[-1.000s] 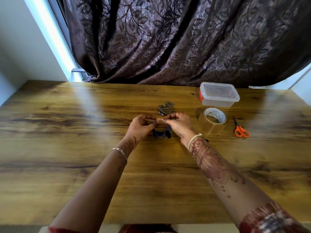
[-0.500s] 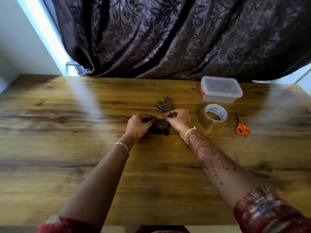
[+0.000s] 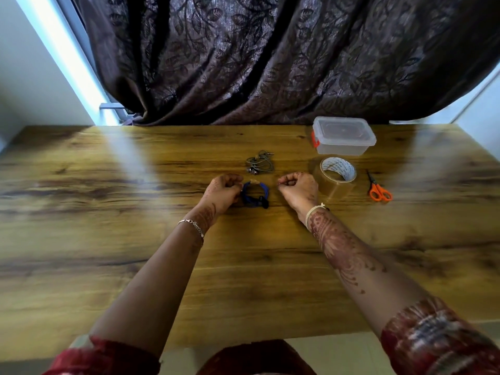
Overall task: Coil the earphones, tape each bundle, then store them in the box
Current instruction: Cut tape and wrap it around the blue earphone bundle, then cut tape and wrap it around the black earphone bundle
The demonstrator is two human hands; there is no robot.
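While my left hand (image 3: 223,192) sits curled against the left edge of the blue earphones (image 3: 255,197), I cannot tell whether its fingertips pinch the cord or only touch it. The blue earphones lie coiled on the tabletop (image 3: 135,239) at the centre of the frame, with a tape strip (image 3: 255,182) across the top of the loop. My right hand (image 3: 299,189) is just right of them, apart, fingers curled in with nothing visible in them. Above lie the grey earphones (image 3: 259,163), coiled. At the upper right stands the box (image 3: 343,136), lid on, the tape roll (image 3: 338,173) just below it, the scissors (image 3: 378,189) beside the roll.
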